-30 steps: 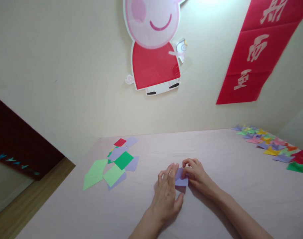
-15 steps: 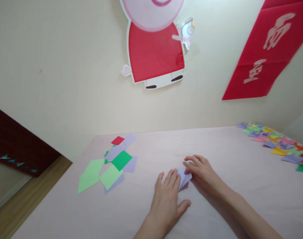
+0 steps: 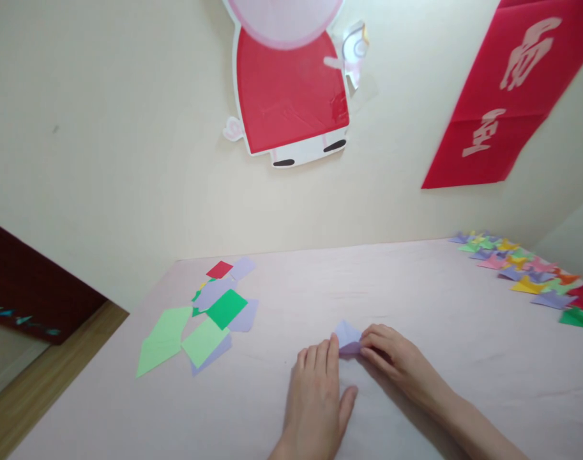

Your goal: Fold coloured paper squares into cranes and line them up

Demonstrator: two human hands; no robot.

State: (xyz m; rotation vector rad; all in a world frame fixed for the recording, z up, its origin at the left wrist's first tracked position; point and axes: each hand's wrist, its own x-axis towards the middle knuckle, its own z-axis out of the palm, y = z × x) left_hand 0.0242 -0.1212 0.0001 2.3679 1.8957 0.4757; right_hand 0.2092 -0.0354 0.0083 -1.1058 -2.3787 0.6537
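- Far left: dark reddish-brown panel (image 3: 30,281) with a row of small bluish shapes, too small to make out.
- Left on your pale pink cloth-covered table (image 3: 176,421): loose spread of flat paper sheets (image 3: 205,343), light green, dark green, red and lilac, some overlapping.
- Your left hand (image 3: 317,390): palm down, fingers straight and together, unclenched, fingertips at the paper's left edge, thumb spread.
- Wall above: pink-and-red cartoon cutout (image 3: 291,89), top cropped.
- Small folded lilac paper (image 3: 347,335): on the table between your hands; peak points away from you toward the wall, near edge runs crosswise. Ends covered by fingers, can't tell long axis.
- Your right hand (image 3: 391,351): thumb and curled fingers pinching the paper's right edge.
- Right wall area: slanted red banner (image 3: 468,144), pale brush-style characters, can't read them.
- Far right: rows of multicoloured folded paper pieces (image 3: 529,285).
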